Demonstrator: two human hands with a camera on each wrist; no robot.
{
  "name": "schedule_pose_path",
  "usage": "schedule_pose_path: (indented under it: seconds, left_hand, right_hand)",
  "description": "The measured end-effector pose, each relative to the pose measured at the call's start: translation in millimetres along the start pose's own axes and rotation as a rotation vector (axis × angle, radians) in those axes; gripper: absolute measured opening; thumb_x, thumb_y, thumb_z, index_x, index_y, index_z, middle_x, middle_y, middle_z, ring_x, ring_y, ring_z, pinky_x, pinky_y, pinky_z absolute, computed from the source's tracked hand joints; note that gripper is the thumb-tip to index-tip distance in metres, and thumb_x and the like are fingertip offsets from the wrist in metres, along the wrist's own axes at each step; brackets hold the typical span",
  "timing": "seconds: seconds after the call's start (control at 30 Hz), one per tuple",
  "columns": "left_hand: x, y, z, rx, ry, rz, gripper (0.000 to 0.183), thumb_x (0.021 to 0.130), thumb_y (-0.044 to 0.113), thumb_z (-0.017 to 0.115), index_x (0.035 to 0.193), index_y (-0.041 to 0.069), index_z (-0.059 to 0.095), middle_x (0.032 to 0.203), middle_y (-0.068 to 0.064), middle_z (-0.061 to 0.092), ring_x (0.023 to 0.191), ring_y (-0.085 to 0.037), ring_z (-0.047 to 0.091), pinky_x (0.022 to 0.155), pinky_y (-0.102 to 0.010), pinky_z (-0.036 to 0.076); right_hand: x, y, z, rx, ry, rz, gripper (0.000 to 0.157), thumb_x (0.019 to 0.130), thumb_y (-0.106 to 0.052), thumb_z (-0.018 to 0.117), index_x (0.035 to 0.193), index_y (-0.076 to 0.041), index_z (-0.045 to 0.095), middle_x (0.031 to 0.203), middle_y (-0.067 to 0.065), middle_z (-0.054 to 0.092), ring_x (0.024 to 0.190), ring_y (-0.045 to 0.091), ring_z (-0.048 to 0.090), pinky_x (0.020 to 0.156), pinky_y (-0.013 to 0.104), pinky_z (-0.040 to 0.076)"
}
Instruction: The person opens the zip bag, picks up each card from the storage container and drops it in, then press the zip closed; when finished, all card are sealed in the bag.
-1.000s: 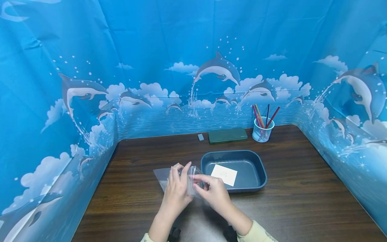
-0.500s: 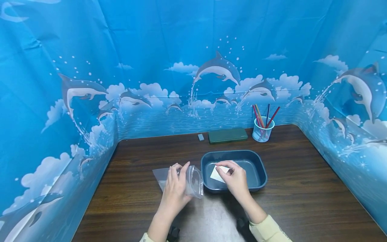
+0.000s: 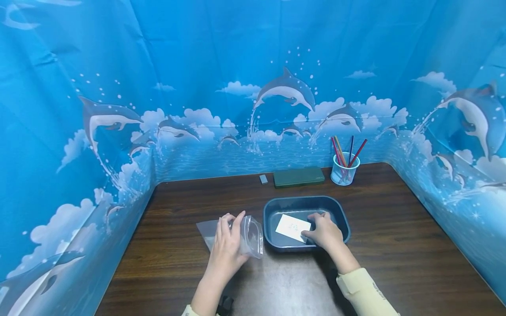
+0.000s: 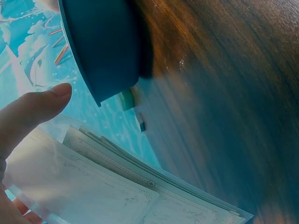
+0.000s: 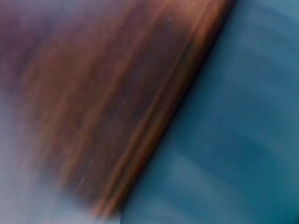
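Observation:
In the head view my left hand (image 3: 227, 250) holds a clear zip bag (image 3: 253, 239) left of the tray, its mouth toward the tray. Several pale cards (image 4: 84, 182) with ornate borders show inside the bag in the left wrist view, beside my thumb (image 4: 35, 109). My right hand (image 3: 327, 232) reaches into the dark blue tray (image 3: 304, 200), thumb and fingers apart at the right edge of a white card (image 3: 291, 227). That card lies flat on the tray floor and has a faint printed design. The right wrist view is blurred and shows no hand.
Behind the tray lie a green case (image 3: 298, 177) and a small grey block (image 3: 263, 179). A light blue mesh cup (image 3: 345, 173) of pencils stands at the back right. Dolphin-printed blue sheeting (image 3: 197, 66) surrounds the dark wooden table (image 3: 178, 263).
My right hand has left the bag's mouth and moved right, over the tray to the card's right edge. My left hand and the bag have shifted slightly left.

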State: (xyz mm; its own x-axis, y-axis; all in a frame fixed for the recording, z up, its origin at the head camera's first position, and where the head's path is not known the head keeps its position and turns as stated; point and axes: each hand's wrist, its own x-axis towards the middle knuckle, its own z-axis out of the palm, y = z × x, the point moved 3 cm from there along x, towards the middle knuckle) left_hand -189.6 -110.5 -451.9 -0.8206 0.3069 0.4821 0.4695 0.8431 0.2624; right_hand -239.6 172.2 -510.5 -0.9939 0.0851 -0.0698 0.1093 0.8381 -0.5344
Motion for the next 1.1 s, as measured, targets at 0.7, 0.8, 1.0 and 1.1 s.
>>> schedule_pose_path:
  seconds: [0.7,0.8,1.0,1.1]
  left_hand:
    - [0.8,-0.7,0.0,-0.001,0.02,0.019,0.115,0.044,0.02,0.098,0.143,0.008,0.04,0.126,-0.018,0.041,0.121,-0.033,0.038,0.105,-0.049,0.035]
    - [1.0,-0.7,-0.5,-0.006,0.018,0.014,0.115,0.044,0.019,0.098,0.143,0.008,0.04,0.126,-0.018,0.041,0.122,-0.033,0.038,0.105,-0.049,0.035]
    - [1.2,-1.5,-1.5,-0.008,0.008,-0.002,0.116,0.045,0.018,0.098,0.144,0.01,0.038,0.127,-0.018,0.04,0.123,-0.033,0.037,0.104,-0.05,0.036]
    - [1.3,-2.2,-1.7,-0.008,0.009,-0.003,0.117,0.045,0.018,0.098,0.145,0.009,0.038,0.127,-0.018,0.04,0.124,-0.033,0.037,0.104,-0.049,0.036]
  right_hand:
    - [9.0,-2.0,5.1,-0.012,-0.08,0.038,0.06,0.061,-0.031,0.091,0.107,-0.008,0.059,0.096,0.013,0.05,0.078,0.027,0.051,0.062,0.041,0.044]
    - [9.3,-1.7,5.0,0.008,-0.083,0.044,0.062,0.061,-0.029,0.092,0.105,-0.007,0.055,0.095,0.013,0.049,0.076,0.027,0.051,0.06,0.039,0.043]
    - [10.5,-0.6,6.9,0.049,-0.083,0.047,0.064,0.061,-0.026,0.092,0.104,-0.008,0.048,0.087,0.008,0.052,0.074,0.025,0.05,0.059,0.037,0.042]
    - [11.2,-0.7,8.4,0.071,-0.068,0.021,0.063,0.063,-0.023,0.091,0.106,-0.008,0.048,0.08,0.006,0.054,0.071,0.024,0.051,0.058,0.036,0.041]
